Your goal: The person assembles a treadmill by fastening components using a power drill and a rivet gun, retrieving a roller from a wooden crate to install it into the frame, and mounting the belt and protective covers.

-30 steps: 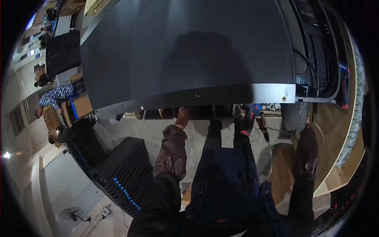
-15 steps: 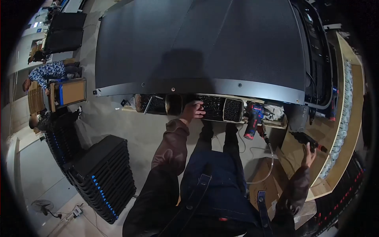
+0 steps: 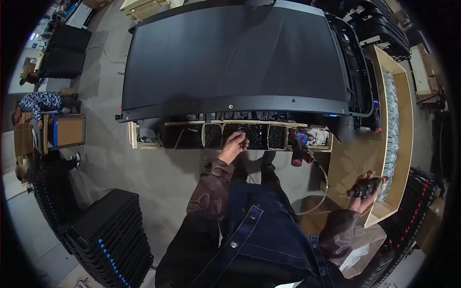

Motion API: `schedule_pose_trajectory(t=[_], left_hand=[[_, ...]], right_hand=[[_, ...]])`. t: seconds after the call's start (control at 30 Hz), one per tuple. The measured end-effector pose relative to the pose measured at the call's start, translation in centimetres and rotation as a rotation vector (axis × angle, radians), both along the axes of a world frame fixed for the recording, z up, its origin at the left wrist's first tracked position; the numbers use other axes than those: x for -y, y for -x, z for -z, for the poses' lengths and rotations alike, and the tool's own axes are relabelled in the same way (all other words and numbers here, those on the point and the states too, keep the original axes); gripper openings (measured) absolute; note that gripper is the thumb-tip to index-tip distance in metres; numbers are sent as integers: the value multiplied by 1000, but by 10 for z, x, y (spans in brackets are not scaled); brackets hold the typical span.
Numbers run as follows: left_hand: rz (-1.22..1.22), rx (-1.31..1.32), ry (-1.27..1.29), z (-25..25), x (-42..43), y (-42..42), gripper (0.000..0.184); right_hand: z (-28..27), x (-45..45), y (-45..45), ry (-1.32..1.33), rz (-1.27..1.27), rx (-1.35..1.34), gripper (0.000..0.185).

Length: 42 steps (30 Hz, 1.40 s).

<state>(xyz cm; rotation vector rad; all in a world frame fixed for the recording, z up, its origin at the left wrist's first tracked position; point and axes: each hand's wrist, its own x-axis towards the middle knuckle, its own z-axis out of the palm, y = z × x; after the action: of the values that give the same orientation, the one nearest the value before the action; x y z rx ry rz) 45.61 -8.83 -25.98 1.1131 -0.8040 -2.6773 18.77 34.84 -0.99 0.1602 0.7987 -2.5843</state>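
Observation:
My left hand (image 3: 234, 148) is over a wooden parts tray (image 3: 311, 150), at the bin of small dark parts (image 3: 257, 137). Its fingers are curled together, and what they hold, if anything, is too small to make out. Out to the right, my right hand (image 3: 359, 203) grips a black power driver (image 3: 364, 187) with an orange-red end. Beyond the tray lies a large dark panel (image 3: 230, 62) with a smooth edge strip (image 3: 259, 104) carrying several screws or holes. A blue and black cordless drill (image 3: 298, 146) rests at the tray's right side.
A long wooden box (image 3: 403, 139) holding a row of wrapped items stands at right. A clear hose (image 3: 326, 187) curves down from the tray. Black stacked frames (image 3: 108, 235) stand at lower left. Farther left, a person (image 3: 41, 103) bends over a cart (image 3: 69, 130).
The view has shifted, showing more of the panel's far side. My left hand has closed its fingers over the bin. My right hand has turned the driver and brought it closer to my body.

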Motion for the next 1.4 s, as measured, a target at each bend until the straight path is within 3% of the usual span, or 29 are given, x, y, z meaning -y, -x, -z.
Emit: schedule_pose_trajectory(t=[0.03,0.13,0.23,0.4,0.53,0.7,1.03,1.23,1.3,1.4], left_hand=[[5,-10,0,-11,-2,0,22],[4,-85,-71,-53,-10,3,25],[102,-209,-74,-104,-23,9,27],[175,-186,35,-177,-56,24,29],[214,-195,144,-188,-73,42,27],[107,-285,-132,-212,-96,77,25],[67,-365,-380,-224,-136,142,19],[-125,-303,-389,-234,-163,183,18],[-138,-186,-143,-239,-170,194,21],[-135,-164,-44,-233,-175,214,24]], right_hand=[[-2,21,-12,-182,77,-20,36],[-23,88,-43,-199,-13,-182,49],[-29,125,-56,-291,-26,-186,46],[-51,188,-68,-165,-18,-204,41],[-56,194,-53,-151,-11,-205,42],[-55,188,-28,-114,44,-179,39],[-46,160,26,-48,132,-119,34],[-48,156,49,-141,157,-181,41],[-52,156,52,-251,180,-270,40],[-52,157,56,-345,174,-416,42]])
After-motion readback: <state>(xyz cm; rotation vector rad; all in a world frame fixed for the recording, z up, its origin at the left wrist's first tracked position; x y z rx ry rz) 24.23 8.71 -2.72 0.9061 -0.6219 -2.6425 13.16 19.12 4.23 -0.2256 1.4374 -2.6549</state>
